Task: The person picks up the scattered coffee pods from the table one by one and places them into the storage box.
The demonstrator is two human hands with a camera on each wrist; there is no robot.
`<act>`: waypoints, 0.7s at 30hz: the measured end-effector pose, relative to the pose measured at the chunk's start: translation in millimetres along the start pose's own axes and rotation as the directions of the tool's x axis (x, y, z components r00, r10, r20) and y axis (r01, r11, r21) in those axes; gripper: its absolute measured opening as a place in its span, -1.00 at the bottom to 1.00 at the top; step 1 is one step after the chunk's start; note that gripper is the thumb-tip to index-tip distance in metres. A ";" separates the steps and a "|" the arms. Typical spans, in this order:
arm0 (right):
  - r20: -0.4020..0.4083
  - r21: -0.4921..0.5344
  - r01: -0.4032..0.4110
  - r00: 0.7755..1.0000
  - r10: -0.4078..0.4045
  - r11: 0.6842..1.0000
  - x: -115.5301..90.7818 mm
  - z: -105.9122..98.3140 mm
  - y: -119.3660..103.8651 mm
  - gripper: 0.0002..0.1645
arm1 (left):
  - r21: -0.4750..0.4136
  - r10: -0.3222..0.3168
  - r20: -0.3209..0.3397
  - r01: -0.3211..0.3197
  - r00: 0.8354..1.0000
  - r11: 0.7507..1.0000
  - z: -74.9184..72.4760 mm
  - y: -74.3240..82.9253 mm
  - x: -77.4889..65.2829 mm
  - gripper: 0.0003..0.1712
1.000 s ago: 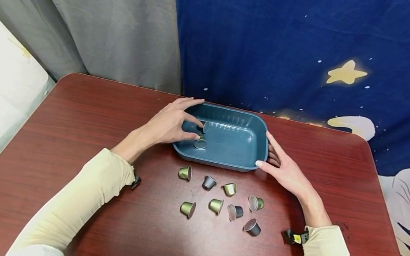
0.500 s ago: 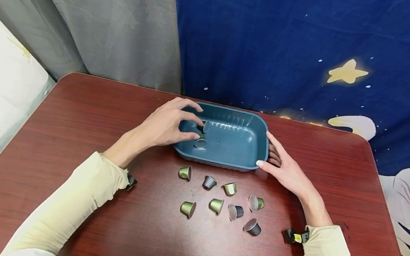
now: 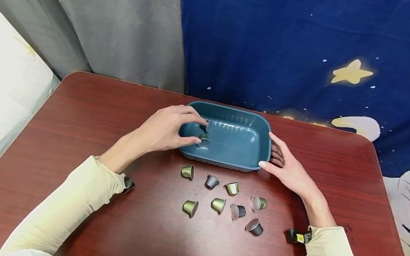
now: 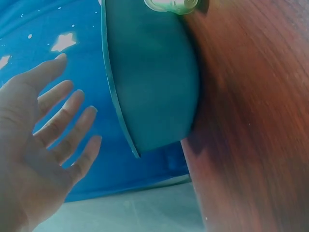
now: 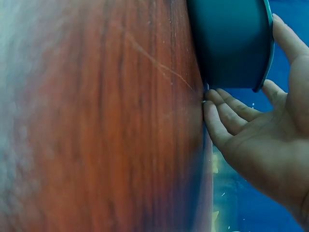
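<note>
My left hand (image 3: pixel 164 129) is over the left end of a blue-green plastic bin (image 3: pixel 231 150), fingers spread and thumb apart. Its thumb tip is right at a green coffee capsule (image 3: pixel 203 142) in the bin, and a fingertip is at a dark capsule (image 3: pixel 209 126) behind that one. The left wrist view shows the same hand (image 4: pixel 53 135) with extended fingers, beside the bin's outer wall (image 4: pixel 149 77). At the bin's right end, my right hand (image 3: pixel 288 170) has its thumb at the rim and its other fingers along the wall.
Several coffee capsules lie on their sides on the red-brown table (image 3: pixel 149 226), in front of the bin. Some are green (image 3: pixel 190 207), others dark grey (image 3: pixel 255 227). The bin stands near the far table edge, before grey and blue curtains (image 3: pixel 282 46).
The left hand's upper fingers have come down from the bin's back rim, and the hand has drawn slightly nearer. The right hand stays at the bin's right end. The head view has shifted a little.
</note>
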State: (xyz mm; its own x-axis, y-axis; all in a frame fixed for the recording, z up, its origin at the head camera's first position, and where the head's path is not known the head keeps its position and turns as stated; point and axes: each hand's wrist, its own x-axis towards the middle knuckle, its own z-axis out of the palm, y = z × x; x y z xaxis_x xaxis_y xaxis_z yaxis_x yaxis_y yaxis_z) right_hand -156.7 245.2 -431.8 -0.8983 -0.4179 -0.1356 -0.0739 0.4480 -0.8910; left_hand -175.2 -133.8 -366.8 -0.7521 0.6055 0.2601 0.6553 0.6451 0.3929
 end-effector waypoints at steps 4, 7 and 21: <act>0.000 0.007 0.012 1.000 -0.012 1.000 0.8 -0.1 0.7 0.03 | 0.009 0.009 -0.005 -0.009 1.000 1.000 -3.3 4.1 -4.6 -0.51; -0.005 0.010 0.015 1.000 -0.014 1.000 0.8 0.1 2.5 0.03 | 0.001 0.018 -0.017 -0.018 1.000 1.000 -5.2 6.5 -8.5 -0.50; -0.023 -0.013 0.023 0.999 -0.023 1.000 1.1 -0.2 4.7 0.02 | -0.026 0.038 -0.031 -0.039 0.999 0.999 1.1 7.8 -28.3 -0.49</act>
State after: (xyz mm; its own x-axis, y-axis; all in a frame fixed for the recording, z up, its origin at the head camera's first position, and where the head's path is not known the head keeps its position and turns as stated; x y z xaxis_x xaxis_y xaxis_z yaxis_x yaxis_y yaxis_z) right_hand -158.1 247.0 -436.1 -0.9060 -0.4101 -0.1047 -0.1004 0.4486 -0.8881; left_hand -148.8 -145.4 -372.1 -0.7282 0.6152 0.3021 0.6822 0.6084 0.4055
